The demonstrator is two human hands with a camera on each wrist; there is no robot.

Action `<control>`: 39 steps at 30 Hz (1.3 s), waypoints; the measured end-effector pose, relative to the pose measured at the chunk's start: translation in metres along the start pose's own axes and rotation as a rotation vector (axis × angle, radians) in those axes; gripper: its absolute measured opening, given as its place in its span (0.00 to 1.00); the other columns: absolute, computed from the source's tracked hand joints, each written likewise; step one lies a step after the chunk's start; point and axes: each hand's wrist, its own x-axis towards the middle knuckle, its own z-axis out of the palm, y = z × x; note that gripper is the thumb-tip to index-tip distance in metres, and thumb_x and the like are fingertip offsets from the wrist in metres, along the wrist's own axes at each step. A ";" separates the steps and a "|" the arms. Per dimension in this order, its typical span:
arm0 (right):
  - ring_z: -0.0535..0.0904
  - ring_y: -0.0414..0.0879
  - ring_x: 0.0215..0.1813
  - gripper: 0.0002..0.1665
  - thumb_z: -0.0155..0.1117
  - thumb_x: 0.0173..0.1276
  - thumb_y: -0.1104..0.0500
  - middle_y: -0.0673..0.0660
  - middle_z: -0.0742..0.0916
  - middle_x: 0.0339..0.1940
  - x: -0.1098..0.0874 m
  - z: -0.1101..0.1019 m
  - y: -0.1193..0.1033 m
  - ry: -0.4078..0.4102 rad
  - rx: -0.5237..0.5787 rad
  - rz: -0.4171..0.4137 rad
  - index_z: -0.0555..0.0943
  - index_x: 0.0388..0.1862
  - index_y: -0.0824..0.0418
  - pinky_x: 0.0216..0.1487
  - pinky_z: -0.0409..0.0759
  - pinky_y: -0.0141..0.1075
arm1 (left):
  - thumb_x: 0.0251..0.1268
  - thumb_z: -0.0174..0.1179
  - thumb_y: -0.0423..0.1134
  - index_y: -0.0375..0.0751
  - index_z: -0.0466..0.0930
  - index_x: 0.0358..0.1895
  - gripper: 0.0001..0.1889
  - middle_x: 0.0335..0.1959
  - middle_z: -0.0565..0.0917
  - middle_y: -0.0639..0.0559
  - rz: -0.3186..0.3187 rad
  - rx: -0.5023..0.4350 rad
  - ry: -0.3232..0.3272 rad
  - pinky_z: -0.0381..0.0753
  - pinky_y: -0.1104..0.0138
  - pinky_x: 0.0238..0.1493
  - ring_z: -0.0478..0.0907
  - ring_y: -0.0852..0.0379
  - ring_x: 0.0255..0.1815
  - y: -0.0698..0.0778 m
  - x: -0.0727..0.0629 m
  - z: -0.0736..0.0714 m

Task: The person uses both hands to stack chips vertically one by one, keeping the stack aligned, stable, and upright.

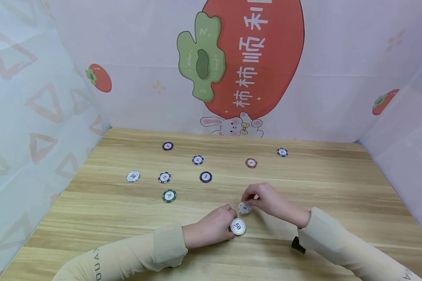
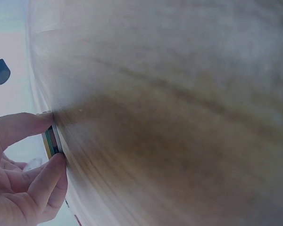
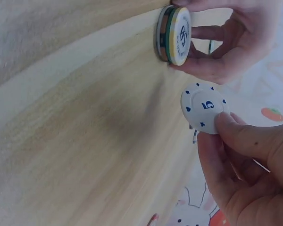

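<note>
My left hand point(image 1: 212, 228) grips a short stack of poker chips point(image 1: 238, 226) by its sides, thumb and fingers on opposite edges. A chip marked 50 tops the stack, and the right wrist view shows yellow, green and brown layers point(image 3: 168, 35) beneath it. Just beyond the stack, my right hand point(image 1: 267, 199) pinches a white poker chip point(image 3: 205, 107) marked 5 between thumb and fingers. That chip is tilted and held close to the stack, its face turned toward the right wrist camera. In the left wrist view, the thumb point(image 2: 23, 127) and fingertips press the stack's edges near the wooden surface.
Several loose chips lie flat on the wooden table point(image 1: 320, 187): a green 20 chip point(image 1: 169, 195), a light blue 10 chip point(image 1: 133, 176), a black 500 chip point(image 1: 206, 176), a red 5 chip point(image 1: 251, 162) and dark blue ones farther back. A printed cloth backdrop point(image 1: 133, 101) borders the table.
</note>
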 end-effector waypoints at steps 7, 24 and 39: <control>0.74 0.35 0.28 0.04 0.65 0.55 0.68 0.50 0.84 0.26 -0.001 -0.001 -0.002 -0.062 0.139 0.105 0.83 0.29 0.61 0.28 0.76 0.29 | 0.42 0.69 0.36 0.36 0.78 0.39 0.18 0.29 0.72 0.56 -0.006 -0.005 -0.002 0.70 0.77 0.30 0.66 0.67 0.27 -0.001 0.001 0.000; 0.79 0.42 0.29 0.07 0.63 0.56 0.71 0.57 0.84 0.29 -0.010 0.011 0.006 -0.146 0.494 0.330 0.81 0.35 0.71 0.31 0.80 0.35 | 0.42 0.69 0.37 0.35 0.77 0.40 0.19 0.29 0.72 0.55 -0.006 -0.004 0.003 0.70 0.78 0.30 0.67 0.66 0.27 0.000 0.001 0.001; 0.80 0.43 0.31 0.09 0.59 0.58 0.74 0.60 0.84 0.32 -0.014 0.022 0.007 -0.194 0.662 0.409 0.79 0.38 0.76 0.35 0.81 0.38 | 0.43 0.69 0.37 0.37 0.77 0.37 0.16 0.29 0.72 0.56 -0.001 0.002 0.000 0.69 0.77 0.30 0.66 0.67 0.28 0.000 0.000 0.000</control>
